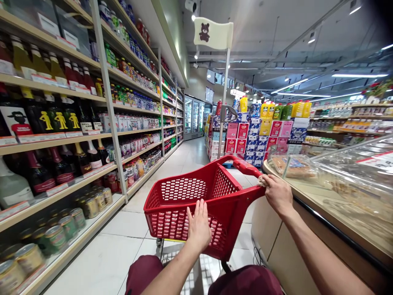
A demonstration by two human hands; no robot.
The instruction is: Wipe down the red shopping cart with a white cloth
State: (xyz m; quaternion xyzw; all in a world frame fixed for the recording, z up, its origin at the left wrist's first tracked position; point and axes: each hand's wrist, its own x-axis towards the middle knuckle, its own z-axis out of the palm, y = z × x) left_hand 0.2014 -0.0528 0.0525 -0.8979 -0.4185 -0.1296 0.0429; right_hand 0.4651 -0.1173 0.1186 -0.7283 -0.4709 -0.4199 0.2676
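A small red plastic shopping cart point(192, 205) with perforated basket walls stands in front of me, turned sideways; no goods show in the basket. My left hand point(199, 227) lies against its near side wall, fingers stretched out and pointing up to the rim. My right hand point(278, 196) is closed at the near end of the red handle point(245, 167). A frayed beige scrap, perhaps cord or cloth, shows by its fingertips. From the cart rises a pole with a cream flag point(213, 33) bearing a brown bear.
Shelves of bottles and cans point(66, 227) line the left side. A counter point(307, 205) with clear-covered food stands close on the right. Stacked drink boxes point(242, 139) rise ahead, with a tiled aisle point(187, 153) running left of them to glass-door fridges point(193, 116).
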